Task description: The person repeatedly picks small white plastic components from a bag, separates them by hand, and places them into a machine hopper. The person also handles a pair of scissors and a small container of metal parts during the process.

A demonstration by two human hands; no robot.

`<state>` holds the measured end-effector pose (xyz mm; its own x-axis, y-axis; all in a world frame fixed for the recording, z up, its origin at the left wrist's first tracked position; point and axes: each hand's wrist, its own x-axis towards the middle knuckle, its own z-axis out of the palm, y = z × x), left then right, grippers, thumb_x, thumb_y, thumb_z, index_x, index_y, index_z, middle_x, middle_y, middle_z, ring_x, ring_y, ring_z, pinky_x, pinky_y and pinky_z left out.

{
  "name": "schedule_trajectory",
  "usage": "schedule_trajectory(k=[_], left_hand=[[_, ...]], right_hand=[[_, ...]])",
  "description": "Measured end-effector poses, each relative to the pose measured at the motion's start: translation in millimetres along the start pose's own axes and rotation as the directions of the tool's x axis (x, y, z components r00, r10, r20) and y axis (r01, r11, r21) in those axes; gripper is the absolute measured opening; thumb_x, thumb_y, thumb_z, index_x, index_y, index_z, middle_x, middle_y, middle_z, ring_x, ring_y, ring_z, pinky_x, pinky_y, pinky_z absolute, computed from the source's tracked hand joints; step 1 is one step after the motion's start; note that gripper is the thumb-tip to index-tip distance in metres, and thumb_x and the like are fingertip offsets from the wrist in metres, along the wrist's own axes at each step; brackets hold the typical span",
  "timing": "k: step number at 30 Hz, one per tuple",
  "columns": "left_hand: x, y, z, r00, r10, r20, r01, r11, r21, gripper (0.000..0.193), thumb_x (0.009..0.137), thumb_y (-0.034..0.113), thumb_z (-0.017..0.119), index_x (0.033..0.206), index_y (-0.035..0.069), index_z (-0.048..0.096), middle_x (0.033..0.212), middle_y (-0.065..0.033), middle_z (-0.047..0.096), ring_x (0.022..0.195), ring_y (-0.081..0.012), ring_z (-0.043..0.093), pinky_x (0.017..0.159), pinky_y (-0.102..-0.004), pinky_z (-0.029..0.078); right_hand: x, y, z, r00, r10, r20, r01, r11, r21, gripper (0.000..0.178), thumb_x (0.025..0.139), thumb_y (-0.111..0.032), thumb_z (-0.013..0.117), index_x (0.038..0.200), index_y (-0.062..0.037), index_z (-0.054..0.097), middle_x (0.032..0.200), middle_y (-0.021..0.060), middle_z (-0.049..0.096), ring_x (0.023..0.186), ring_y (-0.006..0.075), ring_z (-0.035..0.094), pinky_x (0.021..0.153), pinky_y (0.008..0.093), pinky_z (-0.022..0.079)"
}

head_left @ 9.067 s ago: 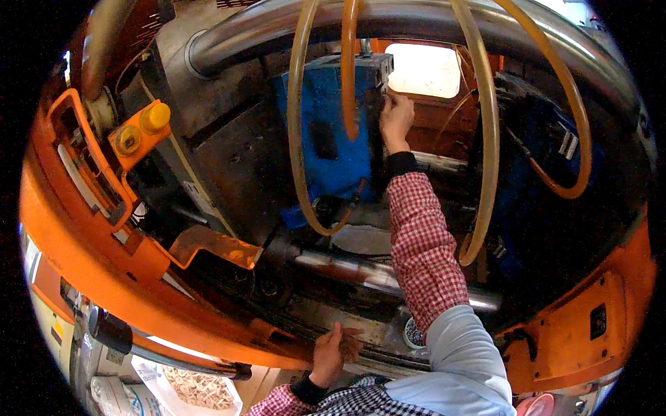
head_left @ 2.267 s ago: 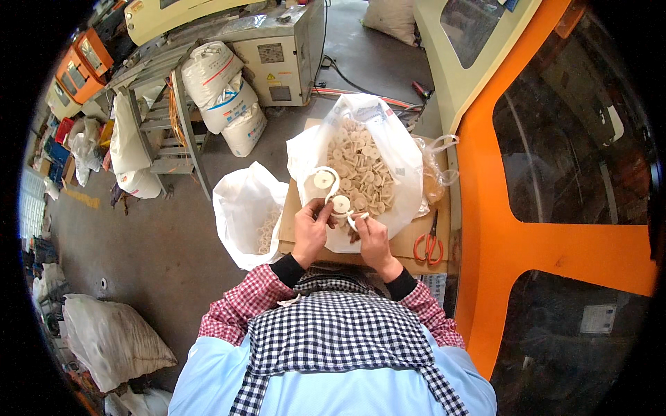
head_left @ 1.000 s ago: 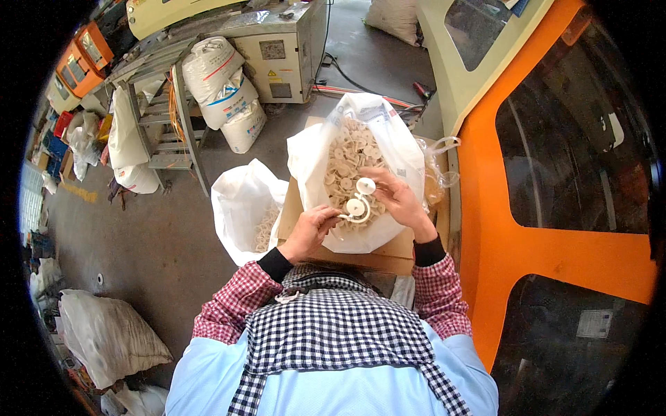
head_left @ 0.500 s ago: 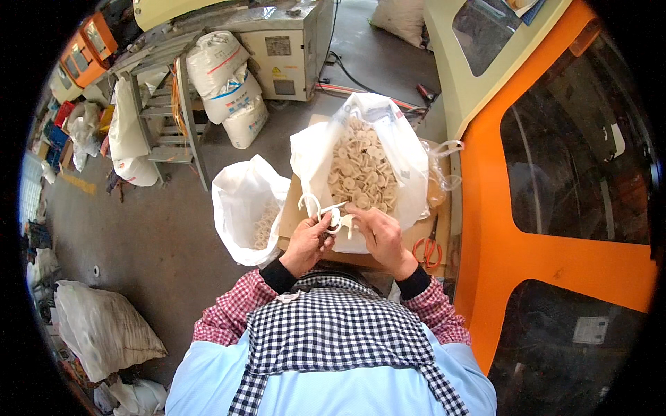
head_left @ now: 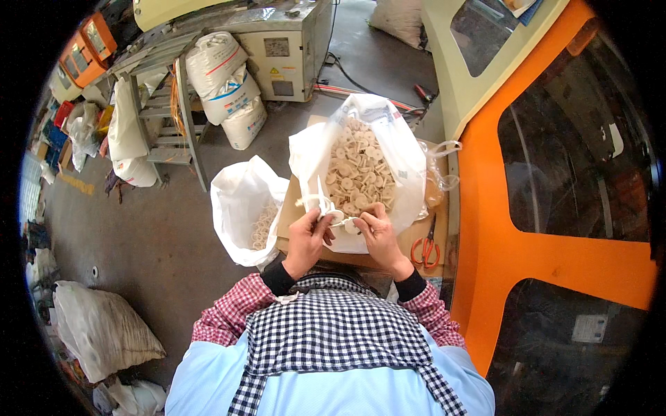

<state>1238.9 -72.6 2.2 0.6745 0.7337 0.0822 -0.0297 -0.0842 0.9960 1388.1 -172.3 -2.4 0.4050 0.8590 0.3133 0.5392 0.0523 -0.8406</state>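
Both hands are closed on one cream plastic moulding in front of my waist. My left hand [head_left: 305,243] pinches its left part, where a thin spike rises and a round disc [head_left: 336,216] shows beside the thumb. Fingers of my right hand [head_left: 381,237] grip a second disc [head_left: 352,226] to the right. Thin plastic seems to link the two discs, though fingertips cover part of it. Just beyond sits an open white bag [head_left: 409,166] holding many cream stemmed discs [head_left: 357,163]. Left of my left hand, another white bag [head_left: 232,201] contains thin ring-shaped pieces [head_left: 266,225].
Orange-handled scissors [head_left: 425,251] lie on the cardboard [head_left: 295,208] right of my right hand. An orange machine [head_left: 479,229] closes off the right side. Stacked filled sacks [head_left: 225,93] and a metal step ladder [head_left: 170,128] stand far left; a large sack [head_left: 104,329] rests near left.
The moulding has turned in my hands, so its spike now points upward instead of sideways. My right hand has shifted slightly and its fingers have closed round the right-hand disc.
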Motion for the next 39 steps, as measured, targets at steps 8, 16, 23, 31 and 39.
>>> schedule_trajectory(k=[8, 16, 23, 31, 39], left_hand=[[-6.2, 2.1, -10.6, 0.76, 0.583, 0.288, -0.644, 0.614, 0.457, 0.028, 0.069, -0.003, 0.058, 0.097, -0.001, 0.058, 0.079, -0.0125, 0.055, 0.069, -0.0287, 0.057, 0.06, -0.0331, 0.048], [-1.4, 3.4, -14.8, 0.924, -0.37, 0.093, 0.381, 0.881, -0.28, 0.022, 0.096, 0.022, 0.046, 0.092, 0.002, 0.056, 0.07, -0.0018, 0.057, 0.049, -0.0066, 0.051, 0.044, -0.019, 0.042], [-22.4, 6.0, -24.8, 0.871, -0.416, 0.261, 0.474, 0.851, -0.226, 0.027, 0.097, 0.025, 0.043, 0.105, 0.002, 0.057, 0.066, 0.0027, 0.054, 0.043, -0.0023, 0.043, 0.037, -0.016, 0.032], [-38.6, -4.4, -29.8, 0.972, 0.017, -0.234, 0.029, 0.982, 0.189, 0.017, 0.093, 0.013, 0.05, 0.097, -0.003, 0.053, 0.065, -0.0104, 0.056, 0.057, -0.0209, 0.056, 0.054, -0.0326, 0.042], [-52.2, -26.0, -50.6, 0.732, -0.635, 0.247, 0.584, 0.397, -0.708, 0.03, 0.097, 0.028, 0.044, 0.08, 0.005, 0.053, 0.048, 0.0022, 0.041, 0.032, -0.0067, 0.03, 0.032, -0.0208, 0.021]], right_hand=[[4.6, 61.6, 5.5, 0.971, 0.226, -0.076, -0.225, 0.974, 0.028, 0.04, 0.096, -0.029, 0.044, 0.08, 0.0055, 0.056, 0.065, 0.0118, 0.057, 0.063, 0.0183, 0.055, 0.057, 0.0345, 0.042], [28.6, 0.6, -15.0, 0.95, -0.293, 0.112, 0.311, 0.924, -0.223, 0.034, 0.077, -0.006, 0.066, 0.109, -0.0028, 0.057, 0.101, 0.015, 0.058, 0.092, 0.0318, 0.06, 0.075, 0.0367, 0.05], [12.9, -52.4, -4.0, 0.843, -0.403, 0.356, 0.472, 0.872, -0.13, 0.023, 0.074, -0.002, 0.064, 0.097, -0.0056, 0.063, 0.098, 0.0096, 0.059, 0.083, 0.0252, 0.061, 0.069, 0.0334, 0.051], [-3.4, -22.8, 38.4, 0.93, 0.183, 0.319, -0.213, 0.975, 0.06, 0.01, 0.086, -0.004, 0.052, 0.095, 0.0002, 0.055, 0.08, 0.0142, 0.061, 0.069, 0.0223, 0.061, 0.059, 0.0298, 0.047], [-9.8, -58.3, 56.5, 0.877, -0.168, 0.451, 0.174, 0.984, 0.03, 0.035, 0.083, -0.001, 0.061, 0.116, 0.0003, 0.05, 0.082, 0.0099, 0.055, 0.064, 0.018, 0.058, 0.055, 0.0267, 0.046]])
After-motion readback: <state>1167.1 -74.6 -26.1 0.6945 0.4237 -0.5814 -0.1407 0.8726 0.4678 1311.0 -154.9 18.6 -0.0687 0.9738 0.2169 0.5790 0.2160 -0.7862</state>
